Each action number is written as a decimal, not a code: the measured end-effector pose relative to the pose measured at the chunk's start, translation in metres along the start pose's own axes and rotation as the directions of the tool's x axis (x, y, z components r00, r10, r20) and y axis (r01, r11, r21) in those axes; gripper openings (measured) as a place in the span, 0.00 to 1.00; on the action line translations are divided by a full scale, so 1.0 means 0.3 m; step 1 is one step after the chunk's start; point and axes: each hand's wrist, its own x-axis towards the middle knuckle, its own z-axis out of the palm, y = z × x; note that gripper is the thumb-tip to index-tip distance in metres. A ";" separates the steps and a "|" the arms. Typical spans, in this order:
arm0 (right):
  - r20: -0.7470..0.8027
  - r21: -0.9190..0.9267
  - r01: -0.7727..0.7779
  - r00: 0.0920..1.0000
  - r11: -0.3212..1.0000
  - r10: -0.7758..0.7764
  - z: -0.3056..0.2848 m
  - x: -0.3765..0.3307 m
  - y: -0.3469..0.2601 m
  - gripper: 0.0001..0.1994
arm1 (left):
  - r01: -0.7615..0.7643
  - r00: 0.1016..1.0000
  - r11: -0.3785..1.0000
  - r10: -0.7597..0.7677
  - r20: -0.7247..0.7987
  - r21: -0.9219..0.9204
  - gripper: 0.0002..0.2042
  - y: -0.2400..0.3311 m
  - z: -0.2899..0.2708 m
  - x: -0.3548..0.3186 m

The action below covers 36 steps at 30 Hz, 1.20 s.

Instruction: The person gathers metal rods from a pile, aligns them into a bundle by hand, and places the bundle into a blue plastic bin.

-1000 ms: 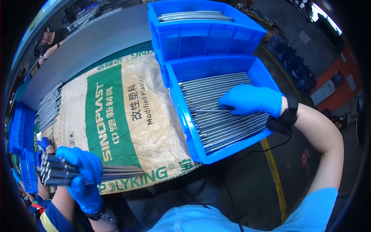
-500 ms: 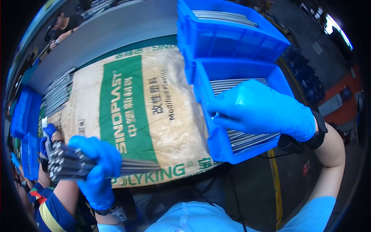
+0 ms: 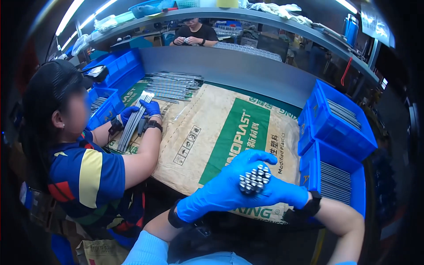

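A bundle of thin metal rods (image 3: 253, 179) points its ends at me, just above the near edge of a large printed plastics sack (image 3: 212, 128) spread over the table. My left hand (image 3: 221, 191), in a blue glove, wraps around the bundle from the left, its fingers curling over the top. My right hand (image 3: 283, 193), also in a blue glove with a black wrist strap, cups the bundle from the right and below. Both hands touch each other around the rods.
Two blue bins (image 3: 338, 179) (image 3: 340, 119) with rods stand at the right. A person on my left (image 3: 84, 168) in blue gloves squares up rods (image 3: 132, 121). More rods (image 3: 172, 84) lie at the back by blue bins (image 3: 112, 73). Another person (image 3: 194, 32) sits behind the grey divider.
The view has swung left. My right hand left the blue bin and joined my left hand on the rod bundle, which moved from my far left to the middle, ends toward me.
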 end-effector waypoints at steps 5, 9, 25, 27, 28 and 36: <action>-0.150 0.065 -0.020 0.988 0.998 0.029 0.065 0.075 0.046 0.20 | 0.171 0.979 0.984 -0.164 0.120 -0.050 0.25 -0.089 -0.124 -0.036; -0.167 -0.176 -0.103 0.983 0.979 0.074 0.088 0.087 -0.056 0.19 | 0.261 0.943 0.951 -0.213 0.256 -0.169 0.23 -0.115 -0.153 -0.052; -0.563 -0.819 -0.560 0.826 0.124 0.009 -0.381 -0.563 -0.375 0.08 | 0.355 0.931 0.916 -0.365 0.024 0.188 0.15 -0.414 0.011 -0.310; -0.623 -0.782 -0.621 0.780 -0.053 0.050 -0.479 -0.658 -0.240 0.08 | 0.408 0.908 0.903 -0.416 0.041 0.132 0.14 -0.445 0.026 -0.358; -0.631 -0.776 -0.628 0.773 -0.062 0.064 -0.522 -0.698 -0.172 0.08 | 0.361 0.932 0.907 -0.356 -0.063 0.219 0.14 -0.427 0.026 -0.363; -0.506 -0.858 -0.510 0.820 -0.058 0.268 -0.614 -0.810 0.175 0.07 | 0.166 0.977 0.773 -0.044 -0.209 0.613 0.11 -0.446 0.105 -0.347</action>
